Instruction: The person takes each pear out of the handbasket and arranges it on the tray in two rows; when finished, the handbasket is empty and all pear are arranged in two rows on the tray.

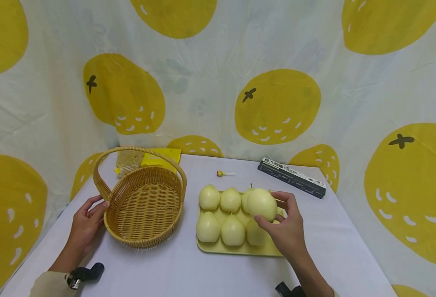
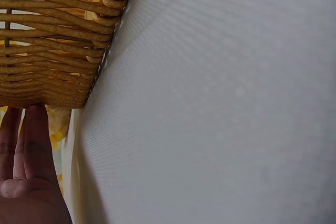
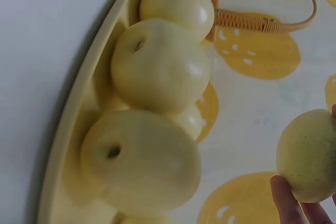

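A pale yellow pear [image 1: 262,205] is held up in my right hand [image 1: 287,229], pinched between thumb and fingers above the tray. In the right wrist view the held pear [image 3: 308,156] shows at the right, clear of the others. Several more pears [image 1: 233,230] sit in rows on a yellow-green tray [image 1: 236,249]; the held pear and hand cover part of its right side. My left hand [image 1: 86,222] grips the left rim of a wicker basket [image 1: 143,214] with an arched handle. Nothing lies inside the basket. The left wrist view shows fingers [image 2: 38,140] against its woven side.
Behind the basket lie a yellow packet [image 1: 162,156] and a tan sponge-like block [image 1: 130,159]. A wrapped lollipop [image 1: 221,173] lies behind the tray. A long dark pasta box [image 1: 291,177] rests at the back right. A fruit-patterned curtain [image 1: 210,95] hangs behind the table.
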Motion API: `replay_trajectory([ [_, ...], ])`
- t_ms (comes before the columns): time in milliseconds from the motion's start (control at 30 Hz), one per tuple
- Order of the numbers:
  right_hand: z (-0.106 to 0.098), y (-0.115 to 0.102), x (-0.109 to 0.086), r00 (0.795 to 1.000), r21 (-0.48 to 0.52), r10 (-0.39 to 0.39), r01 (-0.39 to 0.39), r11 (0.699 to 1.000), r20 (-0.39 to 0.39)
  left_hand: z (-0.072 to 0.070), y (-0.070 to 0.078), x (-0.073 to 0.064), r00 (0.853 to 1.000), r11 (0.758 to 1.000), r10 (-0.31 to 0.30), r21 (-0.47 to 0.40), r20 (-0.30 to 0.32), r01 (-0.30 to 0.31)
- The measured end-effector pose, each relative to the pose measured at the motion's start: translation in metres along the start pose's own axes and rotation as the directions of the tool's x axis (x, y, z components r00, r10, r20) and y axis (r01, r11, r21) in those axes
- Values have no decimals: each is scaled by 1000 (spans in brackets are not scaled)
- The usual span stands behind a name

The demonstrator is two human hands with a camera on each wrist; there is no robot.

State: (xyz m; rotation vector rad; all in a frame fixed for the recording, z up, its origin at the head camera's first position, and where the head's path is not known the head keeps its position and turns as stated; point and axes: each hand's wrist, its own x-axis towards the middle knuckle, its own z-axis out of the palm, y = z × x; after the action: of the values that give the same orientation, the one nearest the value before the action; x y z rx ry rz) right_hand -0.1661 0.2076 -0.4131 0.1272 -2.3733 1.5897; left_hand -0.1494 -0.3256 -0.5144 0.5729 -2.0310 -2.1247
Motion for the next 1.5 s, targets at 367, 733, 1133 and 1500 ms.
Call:
replay_trajectory([
  [367, -25, 24, -5, 985, -87, 151, -159, 984, -85, 0, 1, 0, 1000, 1000, 9, 1, 4, -9],
  [733, -38, 50, -8, 958, -172, 275, -286, 943, -83, 0, 2, -1, 1000, 1000, 14, -12, 3, -14],
  [1133, -43, 72, -12, 930, -245, 368, -356, 902, 3, -1, -1, 0, 1000, 1000, -9, 6, -6, 9],
  [1500, -44, 88, -10, 905, -298, 425, -401, 866, 19, 0, 0, 1, 1000, 1000, -13, -7, -7, 13],
])
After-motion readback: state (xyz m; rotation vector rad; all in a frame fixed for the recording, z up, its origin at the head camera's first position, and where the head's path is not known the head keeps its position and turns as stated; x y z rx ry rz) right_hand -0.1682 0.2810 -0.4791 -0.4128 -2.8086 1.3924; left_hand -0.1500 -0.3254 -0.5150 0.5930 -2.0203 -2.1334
